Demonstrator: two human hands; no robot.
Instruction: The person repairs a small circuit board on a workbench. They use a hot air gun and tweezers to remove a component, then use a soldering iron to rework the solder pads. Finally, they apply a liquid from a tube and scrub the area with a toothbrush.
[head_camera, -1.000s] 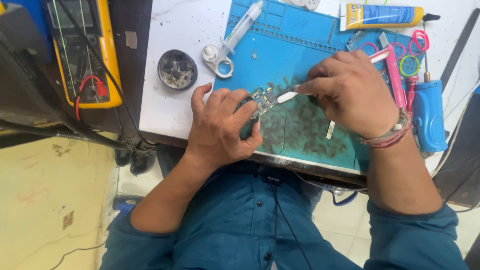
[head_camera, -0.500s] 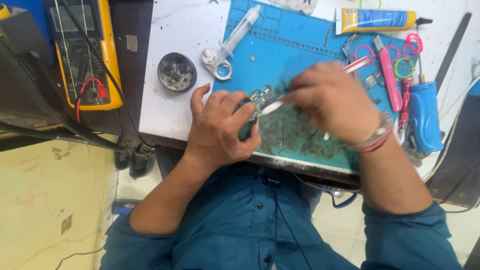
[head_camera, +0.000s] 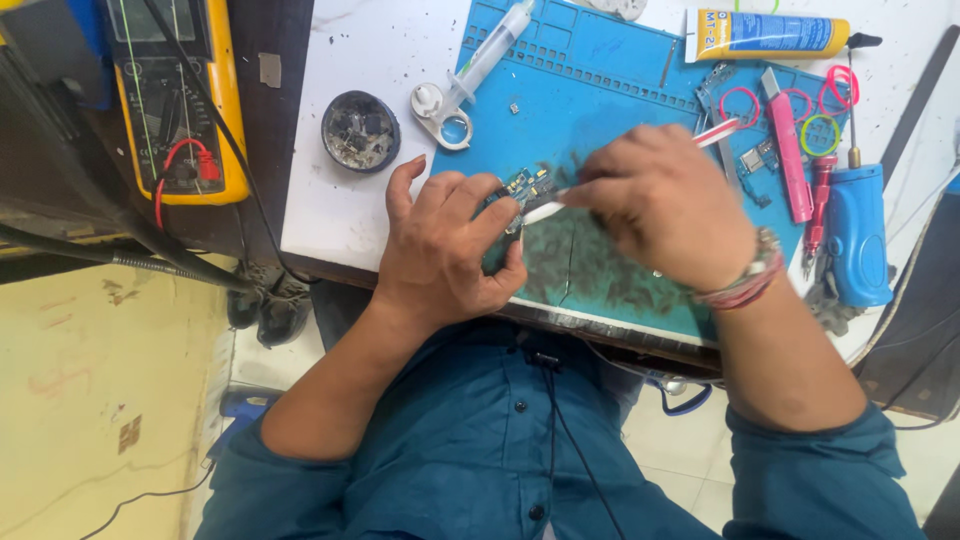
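A small circuit board (head_camera: 522, 190) is pinched in the left hand (head_camera: 445, 250), grip closed on it, just above the near, stained part of the blue work mat (head_camera: 600, 90). A thin white-and-red brush (head_camera: 640, 170) is clamped in the right hand (head_camera: 670, 205), fingers closed round it, tip touching the board. Beyond the left hand, a round dish (head_camera: 360, 130) of debris is seen on the white tabletop (head_camera: 370, 50), with a syringe (head_camera: 480, 70) beside it. A yellow multimeter (head_camera: 175, 95) is placed far left. A glue tube (head_camera: 770, 33) lies at the far edge.
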